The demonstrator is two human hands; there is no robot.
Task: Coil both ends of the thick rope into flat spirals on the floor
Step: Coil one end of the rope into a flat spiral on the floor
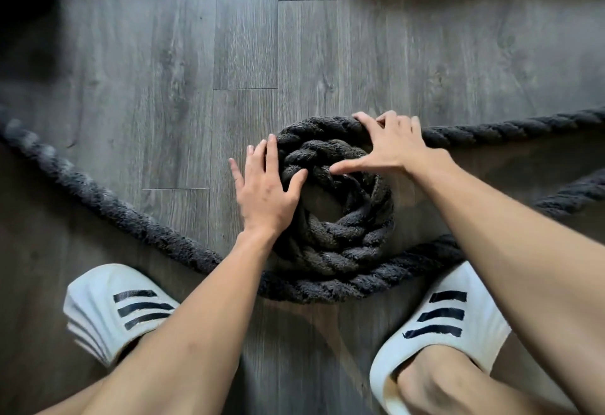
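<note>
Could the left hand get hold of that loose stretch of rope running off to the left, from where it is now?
Probably yes. The left hand lies flat on the coil's left edge, and only bare floor lies between it and the loose stretch. It would have to let go of the coil first.

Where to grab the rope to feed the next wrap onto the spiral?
Take the free run where it leaves the spiral at upper right, beside the right hand. Come from above, fingers over the top: it lies flat and thick on the floor.

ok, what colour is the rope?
The rope is dark charcoal grey, twisted strands; seen in the head view.
</note>
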